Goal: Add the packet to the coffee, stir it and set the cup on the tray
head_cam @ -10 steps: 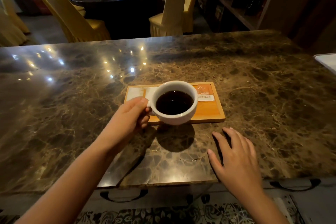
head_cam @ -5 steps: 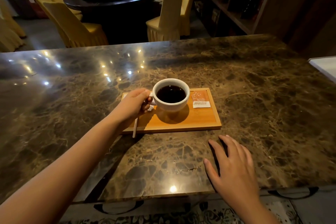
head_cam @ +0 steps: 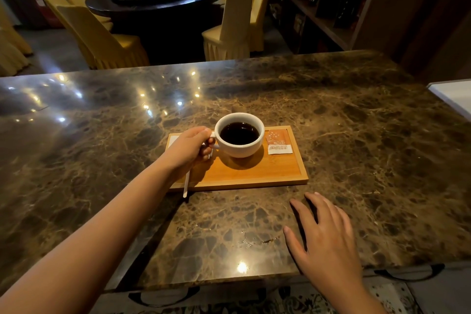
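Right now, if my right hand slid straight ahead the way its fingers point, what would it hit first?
Probably the near edge of the wooden tray; the right hand lies flat on bare marble, fingers aimed toward it.

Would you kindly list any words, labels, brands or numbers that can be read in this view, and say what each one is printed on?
Packet on the tray: a line of characters on its white lower band, seen upside down and too blurred to read; small white dots on the orange part, no words.
Cup, held by the left hand: no print visible.
White stirrer: no print visible.
Nothing else carries legible text.
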### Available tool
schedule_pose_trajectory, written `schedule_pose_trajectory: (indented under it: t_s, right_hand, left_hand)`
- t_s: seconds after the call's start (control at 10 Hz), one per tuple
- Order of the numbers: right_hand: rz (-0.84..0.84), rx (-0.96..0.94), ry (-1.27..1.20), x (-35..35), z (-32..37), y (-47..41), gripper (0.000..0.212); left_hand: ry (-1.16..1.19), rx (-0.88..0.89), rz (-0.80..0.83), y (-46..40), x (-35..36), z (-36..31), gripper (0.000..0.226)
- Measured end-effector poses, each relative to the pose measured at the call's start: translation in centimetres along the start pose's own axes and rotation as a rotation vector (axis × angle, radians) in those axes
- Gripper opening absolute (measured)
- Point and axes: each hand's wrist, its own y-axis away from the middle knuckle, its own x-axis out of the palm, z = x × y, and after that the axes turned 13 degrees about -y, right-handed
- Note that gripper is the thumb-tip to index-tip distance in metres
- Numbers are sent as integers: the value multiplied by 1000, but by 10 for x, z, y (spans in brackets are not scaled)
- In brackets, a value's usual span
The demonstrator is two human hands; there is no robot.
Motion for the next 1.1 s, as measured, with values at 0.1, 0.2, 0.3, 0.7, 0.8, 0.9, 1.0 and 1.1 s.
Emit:
schedule_pose_trajectory:
  t_s: [0.1, 0.2, 0.3, 0.7, 0.8, 0.9, 1.0, 1.1]
  right_hand:
    - [3, 3, -1, 0, 0, 0, 51]
    - [7, 4, -3, 1, 0, 0, 50]
    - [6, 7, -6, 1, 0, 0, 50]
    - [9, 11, -12, 1, 1, 1, 51]
    - [10, 10, -15, 1, 1, 2, 48]
    - [18, 9, -26, 1, 1, 2, 45]
    - [5, -20, -22, 3, 0, 3, 44]
    - [-13, -36, -14, 1, 2, 2, 45]
  left_hand:
    - [13, -22, 21, 0, 1, 1, 30]
    - [31, -28, 31, 1, 2, 3, 30]
    - [-12, -8, -17, 1, 2, 2, 29]
    - [-264, 2, -296, 4, 2, -2, 17]
    - [-292, -10, -270, 5, 0, -1, 18]
    - [-322, -22, -205, 5, -4, -4, 20]
    - [-356, -16, -192, 8, -12, -13, 21]
    - [-610, 71, -345, 27, -14, -16, 20]
